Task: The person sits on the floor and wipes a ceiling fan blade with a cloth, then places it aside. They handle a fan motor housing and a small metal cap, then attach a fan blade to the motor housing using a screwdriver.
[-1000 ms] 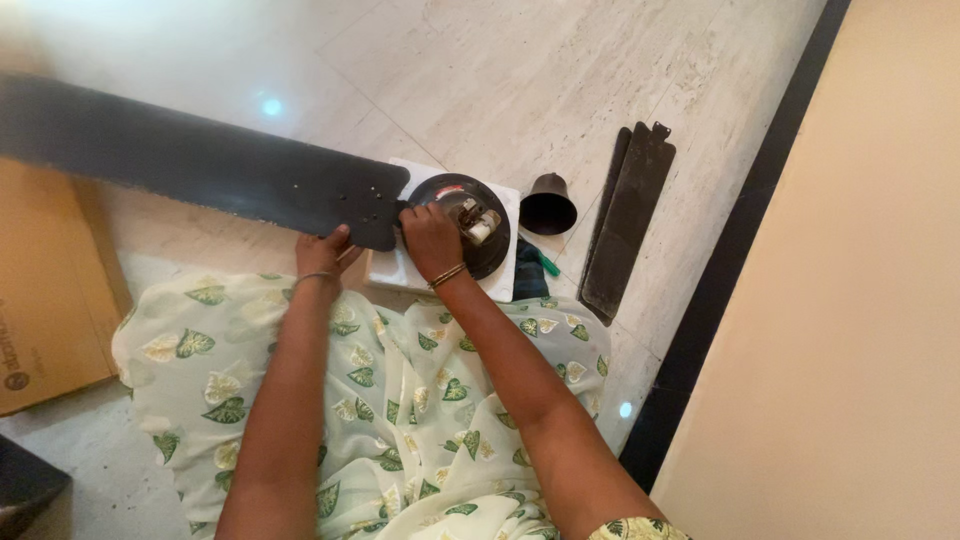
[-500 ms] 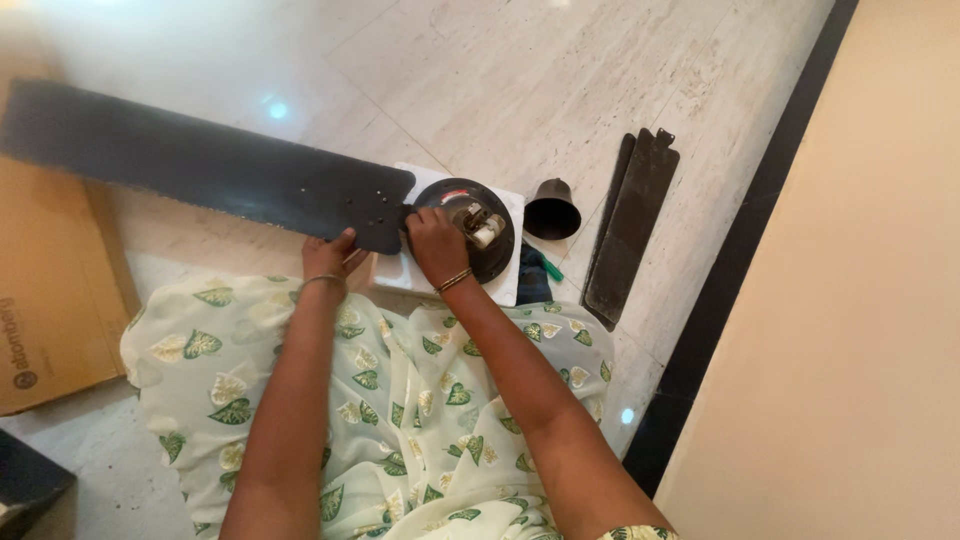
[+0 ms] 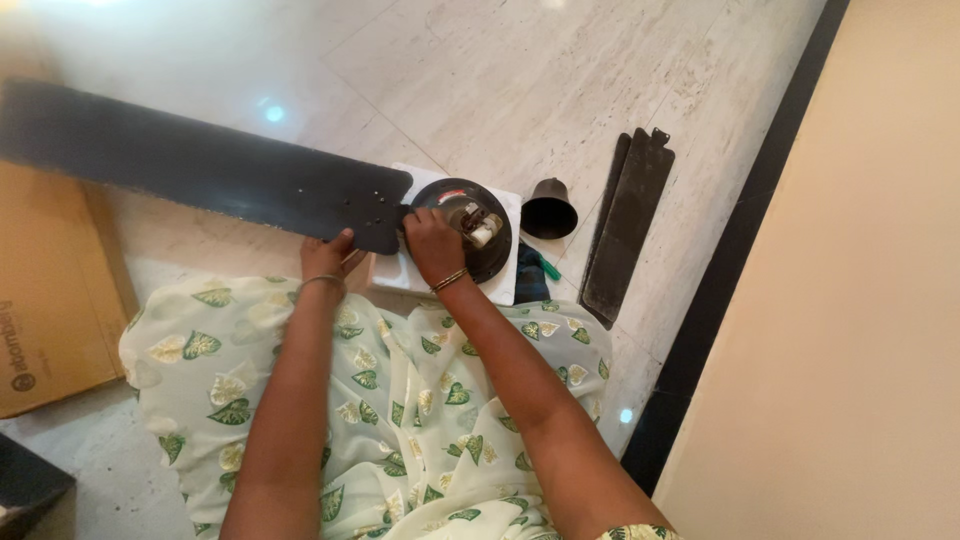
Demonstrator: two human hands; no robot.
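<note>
The left hand (image 3: pixel 325 258) has its fingers clamped on the dark fan blade (image 3: pixel 200 170); the right hand (image 3: pixel 432 245) rests fingers together on the round fan motor (image 3: pixel 470 225) on the floor (image 3: pixel 560 80).

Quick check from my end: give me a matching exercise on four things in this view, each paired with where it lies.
Things:
1. long fan blade
2. fan motor
3. black cup-shaped cover
4. cardboard box

Places:
A. far left edge of the view
B. on the white block, at the right hand
C. on the floor between the motor and the spare blades
D. stretching left from the left hand

Pairs: 1-D, 2-B, 3-C, 4-A
</note>
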